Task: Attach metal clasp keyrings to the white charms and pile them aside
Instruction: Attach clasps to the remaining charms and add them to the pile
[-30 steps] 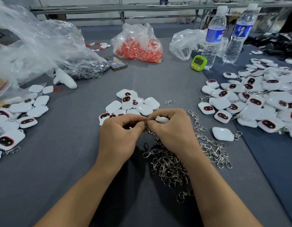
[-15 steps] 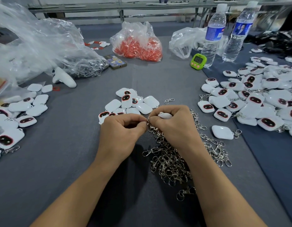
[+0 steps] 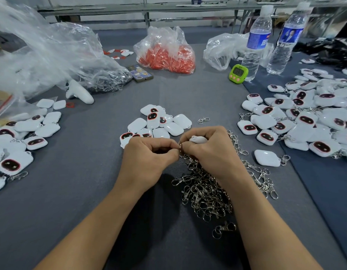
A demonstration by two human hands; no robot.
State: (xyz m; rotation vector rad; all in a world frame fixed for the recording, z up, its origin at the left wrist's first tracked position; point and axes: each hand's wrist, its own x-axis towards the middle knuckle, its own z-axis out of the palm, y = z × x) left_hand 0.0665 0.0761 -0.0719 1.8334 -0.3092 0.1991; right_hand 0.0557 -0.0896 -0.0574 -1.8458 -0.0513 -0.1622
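White charm (image 3: 198, 139) mostly inside right hand (image 3: 209, 151)

One white charm (image 3: 198, 139) tucked in my right fingers (image 3: 207, 133), mostly hidden; silver clasp keyring (image 3: 180, 148) pinched at its edge. Loose keyrings (image 3: 205, 193) heaped just below. Bare charms (image 3: 174, 127) clustered beyond, finished pile (image 3: 305, 119) far right.

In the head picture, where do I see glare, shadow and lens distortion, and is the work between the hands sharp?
Head view: glare whitens the clear bag at left; soft shadow darkens the table between the forearms; the wide lens tilts the right bottle; the keyring pinched by the left hand and the charm in the right hand look slightly soft.
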